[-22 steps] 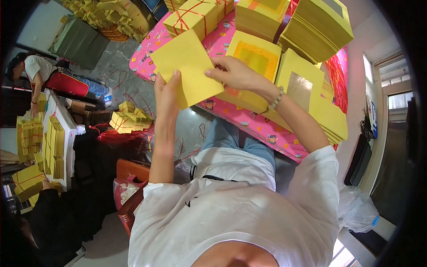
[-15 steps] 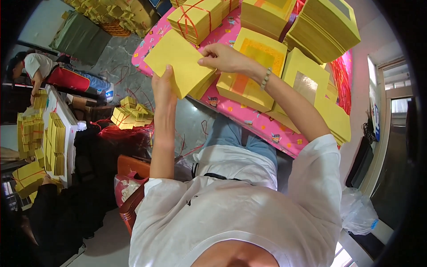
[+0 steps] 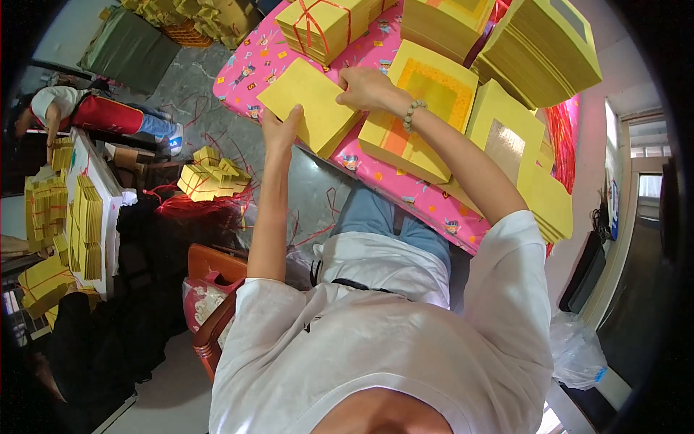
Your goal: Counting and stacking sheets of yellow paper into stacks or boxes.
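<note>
A stack of plain yellow paper (image 3: 307, 101) lies at the near left edge of a table with a pink patterned cover. At its left front side, my left hand (image 3: 280, 130) grips the paper, thumb on top and fingers partly hidden beneath the edge. My right hand (image 3: 370, 90), with a beaded bracelet on its wrist, is closed at the right edge of the same paper, fingers curled in a pinch. Just right of it sits a thick yellow paper stack (image 3: 437, 83) with an orange and gold printed square on top.
Behind lies a yellow bundle (image 3: 318, 32) tied with red string. More stacks (image 3: 538, 50) and red strands (image 3: 562, 145) fill the right of the pink table (image 3: 246, 72). A wooden chair (image 3: 217, 318) stands at my left. Further left, a person (image 3: 87, 112) bends over a white table with bundles.
The yellow paper in my hands has come down from a lifted, tilted position and now lies flatter on the stack. Both hands have shifted slightly right with it.
</note>
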Demonstrator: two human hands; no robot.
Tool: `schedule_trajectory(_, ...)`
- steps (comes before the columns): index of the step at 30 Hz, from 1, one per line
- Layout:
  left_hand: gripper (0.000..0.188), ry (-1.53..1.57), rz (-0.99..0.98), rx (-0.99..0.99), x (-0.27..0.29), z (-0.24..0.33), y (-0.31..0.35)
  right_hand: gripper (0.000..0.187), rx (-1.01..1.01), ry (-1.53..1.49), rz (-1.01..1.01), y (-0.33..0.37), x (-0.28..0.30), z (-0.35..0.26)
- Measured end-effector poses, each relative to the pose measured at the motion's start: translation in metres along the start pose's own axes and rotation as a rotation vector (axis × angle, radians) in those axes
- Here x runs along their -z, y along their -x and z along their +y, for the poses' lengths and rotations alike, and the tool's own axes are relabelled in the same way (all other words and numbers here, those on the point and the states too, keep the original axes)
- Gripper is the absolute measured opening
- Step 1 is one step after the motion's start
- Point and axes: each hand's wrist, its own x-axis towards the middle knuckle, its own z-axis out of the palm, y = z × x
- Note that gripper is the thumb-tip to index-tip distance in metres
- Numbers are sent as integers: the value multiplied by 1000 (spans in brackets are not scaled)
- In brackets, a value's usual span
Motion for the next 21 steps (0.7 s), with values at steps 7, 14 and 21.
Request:
schedule_trajectory(7,45,-84,22,-67,3,-23,-10,32,-18,95,-29,1,-1,-10)
schedule_trajectory(14,60,-498,112,-160,-7,-6,-5,32,32,224,174,8,-9,-9)
schedule_trajectory(21,70,-770,136,-149,-6,13,2,24,226,-112,401,57,28,2)
